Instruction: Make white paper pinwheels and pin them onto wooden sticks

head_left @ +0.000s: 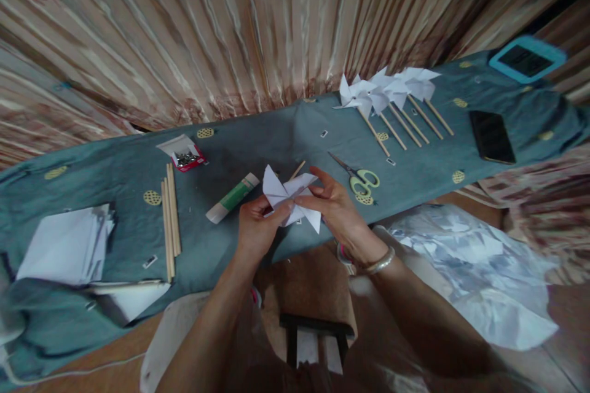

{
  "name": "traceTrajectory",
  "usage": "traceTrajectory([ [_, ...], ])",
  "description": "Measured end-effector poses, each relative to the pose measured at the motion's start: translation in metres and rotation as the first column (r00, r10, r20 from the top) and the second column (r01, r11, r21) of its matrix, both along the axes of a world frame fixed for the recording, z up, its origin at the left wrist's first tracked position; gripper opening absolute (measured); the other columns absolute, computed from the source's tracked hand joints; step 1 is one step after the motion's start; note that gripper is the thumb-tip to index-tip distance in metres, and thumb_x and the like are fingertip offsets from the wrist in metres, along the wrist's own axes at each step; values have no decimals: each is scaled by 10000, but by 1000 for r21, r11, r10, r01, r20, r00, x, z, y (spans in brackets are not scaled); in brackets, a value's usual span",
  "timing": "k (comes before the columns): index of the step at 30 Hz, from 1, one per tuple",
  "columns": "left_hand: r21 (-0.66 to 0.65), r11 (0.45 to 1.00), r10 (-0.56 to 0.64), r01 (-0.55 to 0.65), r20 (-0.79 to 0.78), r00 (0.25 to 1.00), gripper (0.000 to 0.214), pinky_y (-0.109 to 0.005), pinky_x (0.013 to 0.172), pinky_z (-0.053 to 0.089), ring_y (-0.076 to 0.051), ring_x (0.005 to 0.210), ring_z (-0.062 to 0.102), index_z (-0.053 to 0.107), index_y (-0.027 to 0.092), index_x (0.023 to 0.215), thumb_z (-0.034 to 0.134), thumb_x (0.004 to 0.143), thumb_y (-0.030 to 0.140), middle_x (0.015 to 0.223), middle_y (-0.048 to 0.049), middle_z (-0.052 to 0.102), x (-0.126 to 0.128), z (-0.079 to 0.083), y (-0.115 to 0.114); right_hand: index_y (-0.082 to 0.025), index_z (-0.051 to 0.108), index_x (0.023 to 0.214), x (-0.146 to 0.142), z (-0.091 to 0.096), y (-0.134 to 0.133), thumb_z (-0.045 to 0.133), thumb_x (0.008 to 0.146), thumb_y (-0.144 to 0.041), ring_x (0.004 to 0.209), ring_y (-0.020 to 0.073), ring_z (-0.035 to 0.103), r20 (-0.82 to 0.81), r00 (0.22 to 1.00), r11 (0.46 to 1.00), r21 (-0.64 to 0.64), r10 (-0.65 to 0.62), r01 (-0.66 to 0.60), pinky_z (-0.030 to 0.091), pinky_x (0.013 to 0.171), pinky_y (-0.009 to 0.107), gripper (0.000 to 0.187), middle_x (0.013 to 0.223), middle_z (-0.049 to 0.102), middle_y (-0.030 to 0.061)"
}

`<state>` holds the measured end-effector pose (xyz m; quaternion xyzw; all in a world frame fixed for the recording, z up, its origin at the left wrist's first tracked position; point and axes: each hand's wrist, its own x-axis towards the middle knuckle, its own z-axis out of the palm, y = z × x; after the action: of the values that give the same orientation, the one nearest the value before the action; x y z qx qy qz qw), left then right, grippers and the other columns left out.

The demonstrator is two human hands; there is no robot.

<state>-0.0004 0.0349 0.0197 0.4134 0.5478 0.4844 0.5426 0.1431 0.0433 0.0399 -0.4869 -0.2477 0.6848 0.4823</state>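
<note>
Left hand [257,222] and right hand [342,212] both pinch folded paper pinwheel [286,192], near front edge of cloth-covered table [281,135]. Green-banded tube [233,198] just beside left; scissors [362,182] near right. Room between tube and wooden sticks [174,215].

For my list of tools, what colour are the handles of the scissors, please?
The scissor handles are light yellow-green, best seen in the head view.

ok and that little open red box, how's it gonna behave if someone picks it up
The red box would probably spill if tipped, since its lid stands open. It may feel heavy for its size, as many small, shiny, metallic-looking pieces lie inside. It seems unlikely to roll, given its boxy shape.
</note>
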Motion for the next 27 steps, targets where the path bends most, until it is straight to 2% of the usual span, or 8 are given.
traceTrajectory([
  [10, 58, 998, -5, 12, -129, 992, 191, -328, 716, 545, -209, 749, 688, 787, 188, 806, 732, 682, 322, 804, -21, 770, 2, -2, 1, -207, 369, 1301, -3, -2, 0, 823, 545, -217, 589, 136, 645, 57, 997, 997, 72, -47, 43, 520, 587, 265, 882, 735, 729, -52],
  [15, 84, 996, 7, 9, -179, 984, 199, -341, 770, 547, -224, 802, 704, 790, 188, 824, 719, 702, 328, 835, -25, 780, 2, -2, 1, -212, 374, 1289, -4, -6, 0, 820, 567, -242, 594, 137, 633, 100, 994, 993, 112, -53, 41, 511, 587, 267, 849, 698, 701, -68],
  [22, 86, 996, 43, -28, -182, 982, 206, -318, 714, 544, -223, 782, 696, 787, 182, 835, 742, 675, 302, 814, -26, 778, 3, 1, 1, -245, 413, 1248, -4, -6, 0, 832, 568, -242, 667, 154, 660, 101, 993, 992, 115, -59, 47, 533, 656, 289, 799, 764, 714, -54],
  [27, 89, 995, 67, -53, -163, 984, 162, -282, 647, 517, -185, 685, 658, 773, 175, 765, 758, 662, 299, 731, -15, 756, 3, -1, 1, -250, 444, 1209, -3, -7, 0, 833, 586, -253, 661, 165, 669, 112, 992, 992, 122, -52, 38, 547, 668, 313, 735, 757, 715, -51],
])
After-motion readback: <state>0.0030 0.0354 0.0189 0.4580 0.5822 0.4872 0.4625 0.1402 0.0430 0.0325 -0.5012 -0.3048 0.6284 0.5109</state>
